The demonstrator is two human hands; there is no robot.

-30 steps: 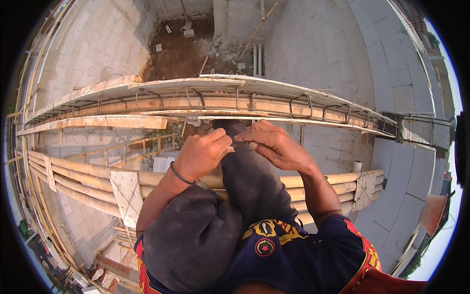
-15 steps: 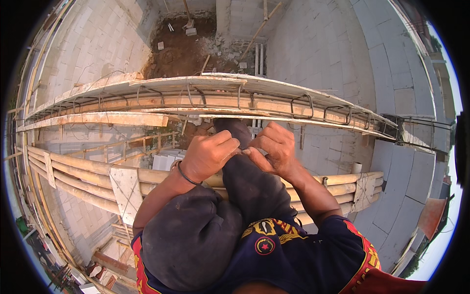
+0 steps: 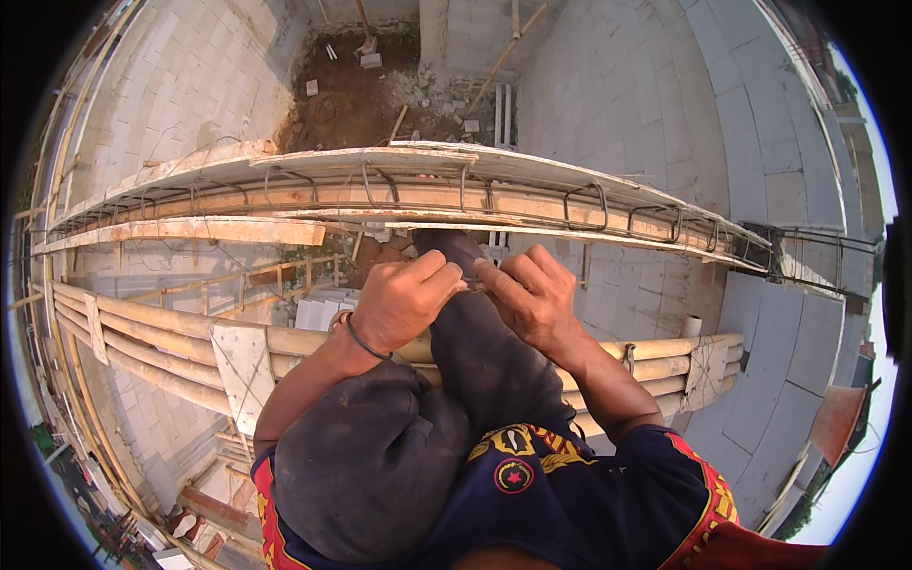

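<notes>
Left hand (image 3: pixel 404 302) and right hand (image 3: pixel 534 296) both pinch a thin bit (image 3: pixel 471 284), too small to ID, on the near side of the formwork (image 3: pixel 337 197), bamboo poles (image 3: pixel 660 365) likewise.

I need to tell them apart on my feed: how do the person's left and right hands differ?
The left hand has a dark band at its wrist; the right hand shows none. The left hand's forearm slants up toward the right, while the right hand's slants up toward the left. Both have curled fingers, their tips close together over the dark trouser leg.
</notes>
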